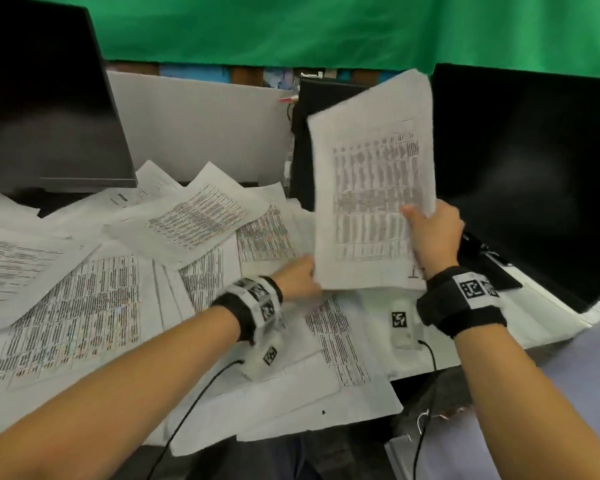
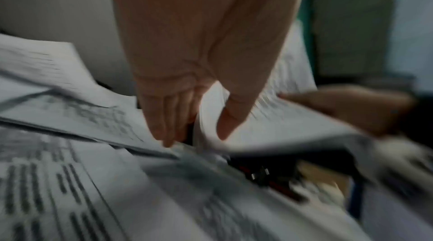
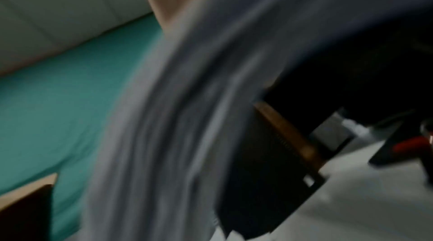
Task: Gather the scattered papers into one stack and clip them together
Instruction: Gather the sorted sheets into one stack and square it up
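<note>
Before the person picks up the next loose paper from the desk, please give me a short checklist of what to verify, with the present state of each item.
1. Right hand holds the raised stack firmly: ok, thumb on the front, fingers behind.
2. Left hand supports the stack: ok, it pinches the lower left corner, thumb in front in the left wrist view.
3. Stack edges aligned: not ok, sheets look offset at the top edge.
4. All papers gathered: not ok, many loose sheets lie overlapping on the desk.
5. Clip located: cannot tell, no clip is clearly visible.
6. A hand free to take the next sheet: not ok, both hold the stack.
</note>
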`<state>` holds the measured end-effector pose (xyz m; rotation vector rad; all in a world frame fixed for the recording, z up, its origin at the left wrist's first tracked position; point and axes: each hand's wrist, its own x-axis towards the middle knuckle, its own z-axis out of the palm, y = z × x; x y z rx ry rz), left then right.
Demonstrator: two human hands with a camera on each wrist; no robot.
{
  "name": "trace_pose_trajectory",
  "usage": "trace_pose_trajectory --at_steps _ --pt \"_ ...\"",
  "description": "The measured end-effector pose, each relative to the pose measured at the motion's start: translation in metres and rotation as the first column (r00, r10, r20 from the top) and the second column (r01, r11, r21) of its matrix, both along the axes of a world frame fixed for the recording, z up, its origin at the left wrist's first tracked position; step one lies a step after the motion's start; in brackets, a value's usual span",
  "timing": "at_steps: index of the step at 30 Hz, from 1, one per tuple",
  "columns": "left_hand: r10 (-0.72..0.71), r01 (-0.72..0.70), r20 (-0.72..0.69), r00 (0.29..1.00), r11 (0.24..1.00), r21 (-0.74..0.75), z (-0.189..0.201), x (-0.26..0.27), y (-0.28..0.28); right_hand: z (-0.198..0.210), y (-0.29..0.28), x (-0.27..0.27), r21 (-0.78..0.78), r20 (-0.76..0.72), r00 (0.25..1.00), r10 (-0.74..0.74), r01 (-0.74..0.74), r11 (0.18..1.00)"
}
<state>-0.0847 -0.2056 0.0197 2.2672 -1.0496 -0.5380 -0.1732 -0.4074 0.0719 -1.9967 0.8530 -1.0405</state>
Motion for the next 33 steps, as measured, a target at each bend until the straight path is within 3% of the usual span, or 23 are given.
trace_pose_trajectory --at_steps 3,5,7,10,18,21,24,26,28,30,33 --pt "-0.256 0.240 0.057 0.965 0.950 0.200 -0.018 -0.034 -0.029 0.009 -0.024 -0.012 -0.119 -0.184 0.971 -0.156 0.135 0.984" --pt "-0.442 0.388 0.090 0.892 0.854 0.347 -0.028 -0.041 -0.042 0.013 -0.036 -0.020 -0.146 -0.249 0.949 -0.192 0.159 0.976" --pt "-0.552 0.420 0.178 0.814 0.773 0.476 -0.031 -0.041 -0.045 0.018 -0.047 -0.028 -0.156 -0.316 0.928 -0.195 0.152 0.976" --pt "-0.532 0.349 0.274 0.801 0.787 0.508 -0.029 -0.030 -0.037 0.016 -0.063 -0.031 -0.074 -0.411 0.898 -0.158 0.140 0.987" --pt "-0.454 0.318 0.245 0.857 0.839 0.442 -0.031 0.007 0.006 -0.055 -0.066 -0.015 0.179 -0.573 0.810 0.123 -0.023 0.984" --pt "-0.438 0.314 0.227 0.870 0.847 0.429 -0.030 0.016 0.020 -0.075 -0.057 -0.009 0.150 -0.656 0.743 0.134 -0.046 0.988" --pt "-0.360 0.319 0.103 0.927 0.904 0.286 -0.027 0.026 0.036 -0.072 -0.039 -0.007 0.045 -0.718 0.686 0.118 -0.123 0.991" --pt "-0.242 0.243 -0.027 0.970 0.963 0.115 -0.019 0.033 0.052 -0.058 -0.025 -0.003 -0.083 -0.798 0.601 0.051 -0.193 0.978" --pt "-0.099 0.077 -0.217 0.971 0.991 -0.108 -0.011 0.040 0.071 -0.039 -0.003 0.004 -0.104 -0.789 0.610 0.078 -0.257 0.961" --pt "0.085 -0.183 -0.361 0.929 0.952 -0.245 -0.006 0.047 0.087 -0.028 0.029 0.013 0.083 -0.737 0.612 0.286 -0.338 0.937" --pt "0.303 -0.443 -0.513 0.803 0.880 -0.172 -0.009 0.053 0.105 -0.036 0.080 0.024 0.332 -0.754 0.394 0.526 -0.463 0.822"
